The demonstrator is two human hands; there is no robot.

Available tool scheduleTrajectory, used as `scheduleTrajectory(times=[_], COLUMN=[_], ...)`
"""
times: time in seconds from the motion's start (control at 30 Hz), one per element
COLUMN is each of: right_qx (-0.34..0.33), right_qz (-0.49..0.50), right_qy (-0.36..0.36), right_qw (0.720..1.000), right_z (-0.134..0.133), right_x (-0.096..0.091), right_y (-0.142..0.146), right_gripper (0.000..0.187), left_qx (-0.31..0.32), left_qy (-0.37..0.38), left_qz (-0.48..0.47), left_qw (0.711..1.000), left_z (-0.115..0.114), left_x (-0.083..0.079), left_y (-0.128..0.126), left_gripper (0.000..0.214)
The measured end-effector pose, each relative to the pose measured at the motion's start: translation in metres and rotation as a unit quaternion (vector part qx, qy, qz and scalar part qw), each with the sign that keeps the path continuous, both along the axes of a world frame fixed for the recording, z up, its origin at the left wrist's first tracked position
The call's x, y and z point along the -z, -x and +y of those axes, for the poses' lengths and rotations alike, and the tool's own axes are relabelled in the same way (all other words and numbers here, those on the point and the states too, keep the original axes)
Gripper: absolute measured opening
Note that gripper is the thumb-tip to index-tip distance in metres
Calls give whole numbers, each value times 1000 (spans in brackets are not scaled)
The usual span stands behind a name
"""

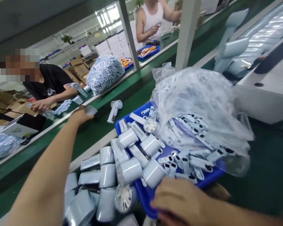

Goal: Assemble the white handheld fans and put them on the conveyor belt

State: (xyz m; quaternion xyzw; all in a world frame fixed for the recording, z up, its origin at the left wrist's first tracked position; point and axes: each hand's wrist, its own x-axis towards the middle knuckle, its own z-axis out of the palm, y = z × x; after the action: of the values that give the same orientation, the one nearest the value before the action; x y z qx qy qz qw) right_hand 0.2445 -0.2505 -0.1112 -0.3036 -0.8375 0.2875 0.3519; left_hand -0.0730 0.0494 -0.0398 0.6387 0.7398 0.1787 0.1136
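- Left hand (81, 115) touching blurred pale-blue rounded piece (91, 110), far edge of green conveyor belt (95, 134); grip unclear.
- Right hand (179, 196) at near corner of blue plastic tray (141, 201); grip unclear.
- Brown cardboard boxes (80, 66) behind.

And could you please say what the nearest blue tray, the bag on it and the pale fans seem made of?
Blue tray: probably smooth moulded plastic, judging by its even colour and rounded corner.
Bag: apparently thin, clear plastic film, from its see-through folds and crinkled shine.
Pale fans: likely glossy plastic, given bright highlights on their curved sides, though painted metal is possible.
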Motion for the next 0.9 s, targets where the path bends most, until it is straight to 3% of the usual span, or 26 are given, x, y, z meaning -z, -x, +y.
scheduleTrajectory(times=[0.1, 0.2, 0.27, 0.37, 0.47, 0.53, 0.6, 0.7, 0.8, 0.9], right_qx=[94, 153, 143, 118, 117, 127, 148, 204, 227, 215], right_qz=[-126, -265, -343, -417, -441, -430, -401, -313, -172, -57], right_qy=[-1, -9, -17, -27, -40, -56, -58, -6, 56, 72], right_qw=[988, 952, 928, 901, 889, 892, 902, 928, 957, 972], right_z=[23, 40, 47, 52, 55, 58, 63, 71, 76, 73], right_x=[-11, -11, -7, -2, -3, -4, -4, -1, 3, -1], right_y=[-33, -59, -62, -50, -38, -34, -34, -36, -35, -23], right_gripper=[20, 18, 17, 10, 14, 19, 23, 25, 19, 20], left_qx=[-13, -18, 20, 54, -54, -115, -102, -30, 1, -6], left_qy=[-44, -86, -126, -249, -318, -281, -194, -92, -92, -114], left_qz=[-61, -197, -388, -566, -676, -728, -772, -783, -761, -781], left_qw=[997, 977, 913, 784, 662, 615, 597, 615, 642, 614], left_z=[-48, -117, -168, -230, -265, -279, -292, -308, -316, -315], left_x=[-39, -67, -74, -70, -58, -51, -46, -40, -32, -22], left_y=[11, 13, 5, -14, -32, -39, -44, -50, -58, -67], left_gripper=[58, 38, 27, 29, 48, 51, 46, 25, 32, 27])
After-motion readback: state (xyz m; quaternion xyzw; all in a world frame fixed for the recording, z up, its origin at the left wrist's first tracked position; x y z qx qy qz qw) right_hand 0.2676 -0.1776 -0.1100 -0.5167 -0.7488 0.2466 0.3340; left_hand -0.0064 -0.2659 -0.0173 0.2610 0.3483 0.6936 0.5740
